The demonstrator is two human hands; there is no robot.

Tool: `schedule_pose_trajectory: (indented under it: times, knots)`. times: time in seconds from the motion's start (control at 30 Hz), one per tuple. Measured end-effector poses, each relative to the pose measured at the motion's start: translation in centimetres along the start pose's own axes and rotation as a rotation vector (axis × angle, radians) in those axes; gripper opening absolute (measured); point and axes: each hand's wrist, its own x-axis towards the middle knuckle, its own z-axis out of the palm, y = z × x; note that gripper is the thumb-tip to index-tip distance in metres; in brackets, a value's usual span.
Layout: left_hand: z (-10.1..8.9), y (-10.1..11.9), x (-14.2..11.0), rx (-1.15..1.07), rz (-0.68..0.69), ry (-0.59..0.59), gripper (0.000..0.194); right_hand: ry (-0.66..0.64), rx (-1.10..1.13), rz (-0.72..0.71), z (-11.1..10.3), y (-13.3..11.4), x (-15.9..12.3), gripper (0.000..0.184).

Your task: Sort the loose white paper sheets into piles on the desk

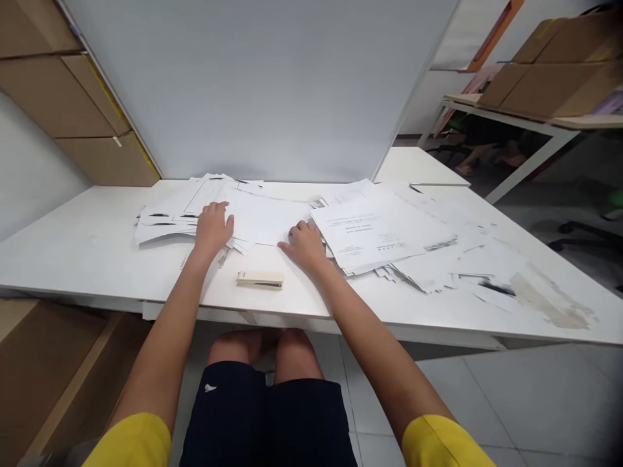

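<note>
My left hand (213,227) lies on the right side of a loose paper stack (168,211), fingers laid forward and thumb apart. Between my hands is a blank white sheet (265,217), its left edge by my left hand. My right hand (307,243) rests at that sheet's right end with the thumb spread, its fingers slightly bent and lying on the paper. Just right of it is a stack of printed sheets (367,227), top page turned at an angle. A cream stapler (259,280) lies on the desk in front of the sheet, untouched.
Paper scraps (487,259) and a brownish torn patch (549,298) cover the right part of the white desk (102,259). A tall pale panel (267,84) stands behind. Cardboard boxes (111,159) are stacked at left; an open box (63,370) is below. A person's feet (467,165) show under another table.
</note>
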Motion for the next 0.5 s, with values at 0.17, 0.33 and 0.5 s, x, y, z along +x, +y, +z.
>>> schedule_pose_trajectory:
  times: [0.17, 0.33, 0.5]
  knots:
    - [4.2, -3.2, 2.0, 0.159, -0.035, 0.060, 0.076, -0.074, 0.101, -0.052, -0.4, -0.1, 0.0, 0.051]
    - [3.8, -3.7, 1.6, 0.167, -0.085, 0.183, 0.078, -0.066, 0.005, -0.048, -0.8, -0.7, -0.3, 0.050]
    - [3.0, -3.8, 0.9, 0.123, -0.125, 0.251, 0.065, 0.003, -0.036, -0.075, -0.9, -0.4, -0.7, 0.030]
